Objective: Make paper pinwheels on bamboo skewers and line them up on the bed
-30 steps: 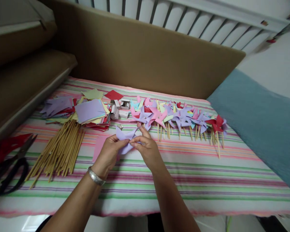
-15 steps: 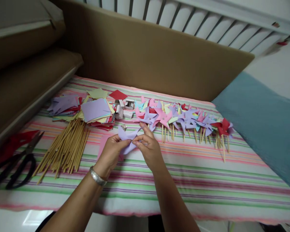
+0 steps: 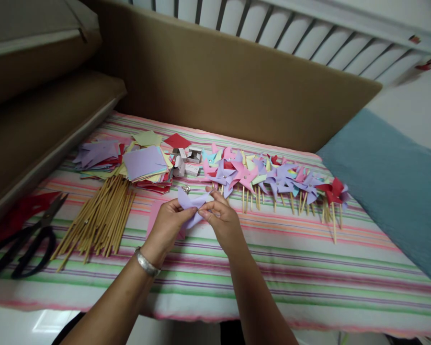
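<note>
Bearings taken from the purple paper. Striped cloth under all. Pinwheels bunched toward 2 to 3 o'clock; wooden sticks heaped at 9. Left hand at 8, thumb and fingers gripping the paper; right hand at 4, fingertips pinching near its middle. Paper bent, between both hands. Step, probably: gathering folds at centre. Next move seems to want a steady pinch there. Small metal pieces near 12.
</note>
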A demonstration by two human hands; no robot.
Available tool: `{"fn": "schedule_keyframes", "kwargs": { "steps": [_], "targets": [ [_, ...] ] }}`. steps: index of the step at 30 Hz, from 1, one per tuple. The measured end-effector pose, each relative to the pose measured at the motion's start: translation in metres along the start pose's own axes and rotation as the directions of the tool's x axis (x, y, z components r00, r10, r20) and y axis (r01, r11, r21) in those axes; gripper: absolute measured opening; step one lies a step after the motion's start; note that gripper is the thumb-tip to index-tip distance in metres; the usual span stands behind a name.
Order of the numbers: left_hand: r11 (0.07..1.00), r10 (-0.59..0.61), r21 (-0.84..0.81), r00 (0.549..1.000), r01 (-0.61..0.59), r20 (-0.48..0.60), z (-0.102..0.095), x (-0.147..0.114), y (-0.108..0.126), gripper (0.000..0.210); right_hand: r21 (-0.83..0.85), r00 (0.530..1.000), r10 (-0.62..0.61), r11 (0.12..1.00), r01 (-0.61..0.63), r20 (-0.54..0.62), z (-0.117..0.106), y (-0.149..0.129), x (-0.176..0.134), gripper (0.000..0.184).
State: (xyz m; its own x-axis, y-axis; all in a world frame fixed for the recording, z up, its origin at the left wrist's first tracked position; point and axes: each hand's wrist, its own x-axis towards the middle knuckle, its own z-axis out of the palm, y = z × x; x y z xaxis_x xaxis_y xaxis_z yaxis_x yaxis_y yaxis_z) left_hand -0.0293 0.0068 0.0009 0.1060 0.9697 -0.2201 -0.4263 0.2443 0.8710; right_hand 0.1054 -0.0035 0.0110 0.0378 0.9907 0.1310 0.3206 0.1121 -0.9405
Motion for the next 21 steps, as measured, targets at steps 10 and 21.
{"fn": "schedule_keyframes", "kwargs": {
  "steps": [10,21],
  "targets": [
    [0.997,0.042,0.065,0.999,-0.041,-0.023,0.0024,-0.0012,0.0001,0.019,0.207,0.995,0.093,0.975,-0.082,-0.045,0.0065,-0.0001,-0.0028,0.006],
    [0.995,-0.087,0.051,0.992,0.083,0.086,-0.0029,-0.0022,0.0043,0.024,0.242,0.986,0.162,0.959,-0.146,-0.049,0.0052,0.0054,-0.0029,0.010]
  ]
}}
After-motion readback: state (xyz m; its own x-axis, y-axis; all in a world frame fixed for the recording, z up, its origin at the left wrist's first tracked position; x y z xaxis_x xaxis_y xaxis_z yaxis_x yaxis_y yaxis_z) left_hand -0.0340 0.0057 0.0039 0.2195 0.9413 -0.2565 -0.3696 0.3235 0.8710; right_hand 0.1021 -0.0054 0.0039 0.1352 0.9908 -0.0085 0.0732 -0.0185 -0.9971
